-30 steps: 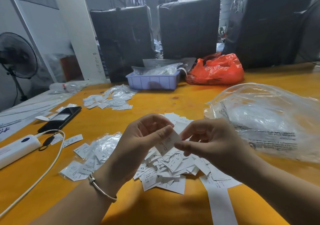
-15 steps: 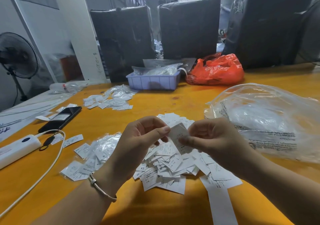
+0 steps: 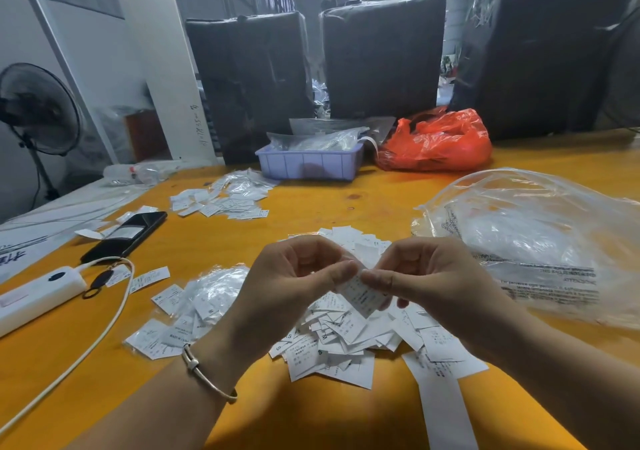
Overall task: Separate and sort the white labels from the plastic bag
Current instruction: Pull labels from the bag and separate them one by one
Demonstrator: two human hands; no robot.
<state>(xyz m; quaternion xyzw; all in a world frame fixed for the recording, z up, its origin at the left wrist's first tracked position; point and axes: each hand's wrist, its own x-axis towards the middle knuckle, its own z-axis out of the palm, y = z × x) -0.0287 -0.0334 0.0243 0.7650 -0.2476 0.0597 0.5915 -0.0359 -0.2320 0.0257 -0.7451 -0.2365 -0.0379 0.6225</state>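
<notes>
White label (image 3: 362, 296) pinched between left hand (image 3: 294, 287), right hand (image 3: 429, 283) fingers.

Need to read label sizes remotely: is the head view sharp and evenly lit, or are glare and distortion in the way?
Head view: the label pile is fairly sharp, some S and M marks readable; the label pinched between left hand and right hand is too soft to read; glare streaks the clear plastic bag; wide-angle bending at the edges.

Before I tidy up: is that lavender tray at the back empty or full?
Full. Clear plastic bags are heaped above the rim of the lavender tray; what lies beneath them cannot be told.
</notes>
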